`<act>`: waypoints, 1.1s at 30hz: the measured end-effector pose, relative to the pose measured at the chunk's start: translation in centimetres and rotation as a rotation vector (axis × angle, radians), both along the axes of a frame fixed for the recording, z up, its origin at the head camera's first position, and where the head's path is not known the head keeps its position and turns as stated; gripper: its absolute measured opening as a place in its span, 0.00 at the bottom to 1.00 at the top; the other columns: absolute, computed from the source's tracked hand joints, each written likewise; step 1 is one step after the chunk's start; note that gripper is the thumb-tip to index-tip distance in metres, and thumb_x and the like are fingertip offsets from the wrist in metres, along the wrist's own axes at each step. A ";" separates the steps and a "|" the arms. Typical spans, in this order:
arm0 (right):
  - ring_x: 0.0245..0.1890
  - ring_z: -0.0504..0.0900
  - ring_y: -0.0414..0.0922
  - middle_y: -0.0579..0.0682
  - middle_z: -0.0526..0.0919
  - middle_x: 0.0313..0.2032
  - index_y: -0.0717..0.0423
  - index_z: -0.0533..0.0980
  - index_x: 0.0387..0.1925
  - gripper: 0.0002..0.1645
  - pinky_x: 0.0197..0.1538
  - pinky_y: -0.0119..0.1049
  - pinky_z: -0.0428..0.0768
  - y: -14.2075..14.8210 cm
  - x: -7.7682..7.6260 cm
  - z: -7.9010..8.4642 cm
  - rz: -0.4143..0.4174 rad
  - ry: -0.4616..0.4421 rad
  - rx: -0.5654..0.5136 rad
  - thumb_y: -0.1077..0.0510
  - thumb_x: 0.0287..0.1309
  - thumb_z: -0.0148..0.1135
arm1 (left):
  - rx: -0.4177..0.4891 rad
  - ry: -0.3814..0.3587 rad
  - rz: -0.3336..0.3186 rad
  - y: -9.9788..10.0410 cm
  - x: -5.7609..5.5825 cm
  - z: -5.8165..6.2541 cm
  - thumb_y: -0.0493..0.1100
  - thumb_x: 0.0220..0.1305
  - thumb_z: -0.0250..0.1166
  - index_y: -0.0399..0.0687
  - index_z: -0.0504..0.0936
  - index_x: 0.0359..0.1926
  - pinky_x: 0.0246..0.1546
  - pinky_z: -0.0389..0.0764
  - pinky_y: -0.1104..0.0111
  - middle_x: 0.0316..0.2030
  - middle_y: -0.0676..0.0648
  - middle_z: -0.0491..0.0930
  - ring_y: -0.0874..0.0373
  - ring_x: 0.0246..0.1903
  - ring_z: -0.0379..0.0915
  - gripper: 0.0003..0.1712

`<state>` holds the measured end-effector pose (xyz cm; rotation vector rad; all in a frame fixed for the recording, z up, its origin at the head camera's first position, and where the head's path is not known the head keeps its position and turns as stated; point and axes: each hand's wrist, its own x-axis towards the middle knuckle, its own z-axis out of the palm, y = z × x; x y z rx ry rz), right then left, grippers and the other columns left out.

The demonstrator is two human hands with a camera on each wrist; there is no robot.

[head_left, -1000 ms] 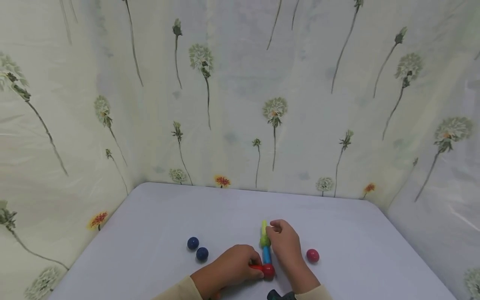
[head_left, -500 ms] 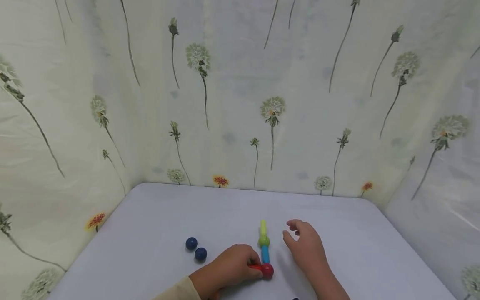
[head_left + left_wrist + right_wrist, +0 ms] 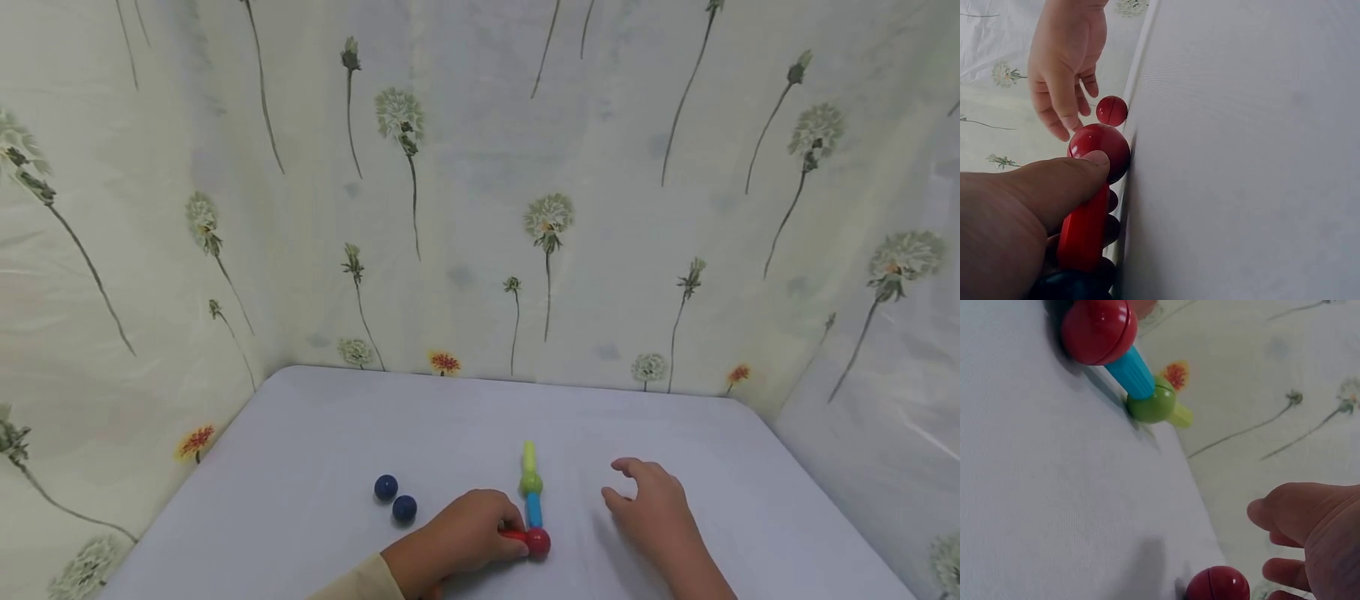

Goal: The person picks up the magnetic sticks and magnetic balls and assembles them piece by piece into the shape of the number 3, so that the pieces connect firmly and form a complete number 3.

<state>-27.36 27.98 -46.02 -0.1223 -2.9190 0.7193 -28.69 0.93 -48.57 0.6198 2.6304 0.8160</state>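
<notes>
With my left hand (image 3: 468, 525) I grip a red rod (image 3: 1082, 231), the thumb pressing on the red ball (image 3: 537, 543) at its end. A blue rod (image 3: 534, 510) runs from that ball to a green ball (image 3: 531, 483), and a yellow-green rod (image 3: 529, 457) continues beyond it, all lying in a line on the table. My right hand (image 3: 660, 517) is over the table to the right, fingers apart and holding nothing. Close to it in the right wrist view is a loose red ball (image 3: 1217, 586), which the hand hides in the head view.
Two dark blue balls (image 3: 386, 487) lie on the white table (image 3: 337, 433) left of the joined pieces. A small orange piece (image 3: 432, 592) shows partly under my left wrist. Behind the table hangs a flower-patterned cloth (image 3: 465, 208).
My right hand has left the green ball and yellow-green rod and moved right, its fingers spreading. It now covers the loose red ball in the head view. My left hand keeps its grip.
</notes>
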 end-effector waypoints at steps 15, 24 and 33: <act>0.52 0.83 0.55 0.56 0.85 0.51 0.59 0.77 0.61 0.35 0.56 0.59 0.82 2.7 0.1 -1.5 -0.003 -0.209 -0.132 0.49 0.56 0.79 | 0.001 -0.027 0.013 0.1 0.0 0.1 0.52 0.60 0.78 0.60 0.89 0.36 0.38 0.75 0.65 0.31 0.58 0.77 0.61 0.34 0.71 0.07; 0.45 0.81 0.46 0.49 0.86 0.46 0.58 0.79 0.59 0.30 0.52 0.52 0.85 2.8 -0.2 -1.9 -0.018 -0.241 -0.133 0.51 0.59 0.77 | -0.006 -0.006 0.006 -0.1 0.1 0.2 0.52 0.61 0.78 0.60 0.89 0.37 0.38 0.74 0.66 0.30 0.59 0.77 0.62 0.34 0.71 0.07; 0.45 0.80 0.47 0.50 0.85 0.46 0.59 0.79 0.58 0.31 0.52 0.52 0.86 2.9 -0.2 -2.1 -0.032 -0.253 -0.117 0.49 0.59 0.77 | -0.003 -0.024 0.011 0.0 0.1 0.2 0.52 0.61 0.78 0.60 0.89 0.37 0.38 0.74 0.65 0.30 0.58 0.77 0.61 0.34 0.71 0.07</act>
